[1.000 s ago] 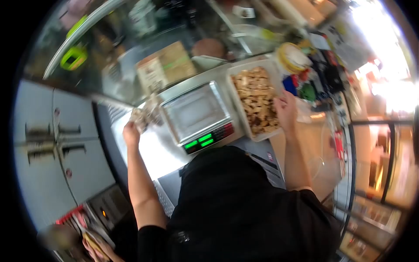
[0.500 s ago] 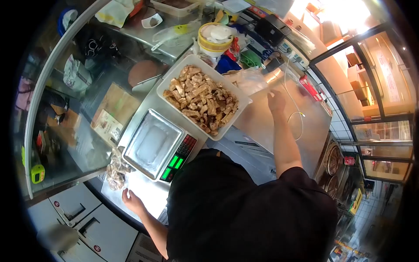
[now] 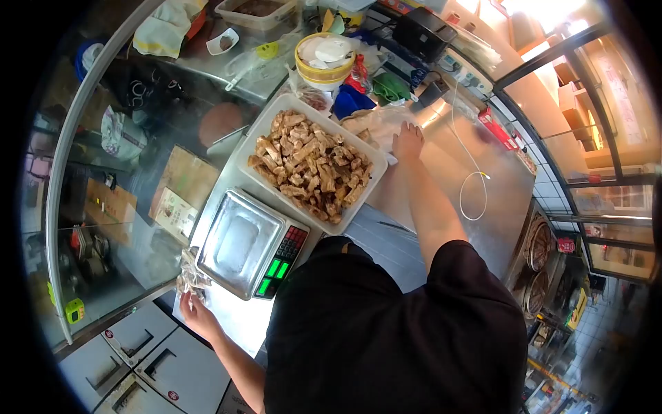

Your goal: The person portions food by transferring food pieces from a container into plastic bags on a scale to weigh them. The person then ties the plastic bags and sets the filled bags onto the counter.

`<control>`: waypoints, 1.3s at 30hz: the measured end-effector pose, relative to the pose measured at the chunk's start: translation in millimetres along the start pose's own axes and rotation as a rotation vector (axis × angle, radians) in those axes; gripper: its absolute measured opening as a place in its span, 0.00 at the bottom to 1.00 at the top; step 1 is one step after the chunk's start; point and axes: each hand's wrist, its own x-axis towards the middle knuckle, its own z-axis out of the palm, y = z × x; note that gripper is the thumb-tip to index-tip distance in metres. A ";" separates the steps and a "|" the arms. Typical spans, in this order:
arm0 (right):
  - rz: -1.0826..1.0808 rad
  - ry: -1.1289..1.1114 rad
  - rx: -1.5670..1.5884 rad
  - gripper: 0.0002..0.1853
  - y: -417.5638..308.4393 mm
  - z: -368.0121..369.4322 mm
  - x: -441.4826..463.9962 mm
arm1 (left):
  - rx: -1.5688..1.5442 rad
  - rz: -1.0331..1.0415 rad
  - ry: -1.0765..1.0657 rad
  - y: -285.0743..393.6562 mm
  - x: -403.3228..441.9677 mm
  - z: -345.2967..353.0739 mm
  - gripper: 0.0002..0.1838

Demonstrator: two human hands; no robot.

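Note:
My left hand (image 3: 198, 314) is at the lower left, fingers parted, at the near end of a clear bag of food pieces (image 3: 191, 273). That bag lies beside the digital scale (image 3: 241, 241), whose metal pan is bare and whose green displays are lit. A white tub (image 3: 378, 172) of brown chopped pieces stands behind and right of the scale. To the right of the tub, my right hand (image 3: 408, 140) rests with spread fingers at the edge of thin clear plastic bags (image 3: 383, 123) on the metal counter.
Behind the tub stands a yellow-rimmed container (image 3: 325, 61) near a blue scoop (image 3: 352, 101) and green netting (image 3: 391, 88). A white cable (image 3: 463, 194) loops on the right counter (image 3: 441, 200). Curved glass (image 3: 96, 83) borders the left; cabinets (image 3: 183, 366) stand below.
The view has swung to the right. My right hand has moved from above the tub's side to the plastic bags. My left hand let go of the food bag and is back beside it.

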 end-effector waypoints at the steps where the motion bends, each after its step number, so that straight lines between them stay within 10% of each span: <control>1: -0.016 0.032 -0.052 0.29 3.7 10.0 3.0 | -0.009 0.011 -0.007 5.1 -0.4 1.7 0.15; 4: 0.039 -0.206 -0.026 0.28 18.0 33.6 18.9 | -0.081 -0.022 -0.034 19.6 -5.3 10.7 0.16; 13: 0.019 0.075 0.545 0.20 21.3 -35.3 26.8 | -0.200 0.018 -0.052 54.4 -5.4 28.9 0.14; 24: -0.010 -0.045 0.200 0.14 33.2 9.9 26.8 | -0.246 0.298 -0.168 128.8 5.9 61.9 0.11; 32: -0.035 0.230 0.790 0.07 0.7 -94.9 21.1 | -0.238 0.350 -0.257 178.3 -3.6 65.5 0.10; 39: -0.361 0.047 1.073 0.06 -37.1 -171.1 17.0 | -0.346 0.438 -0.495 255.5 -17.0 84.6 0.12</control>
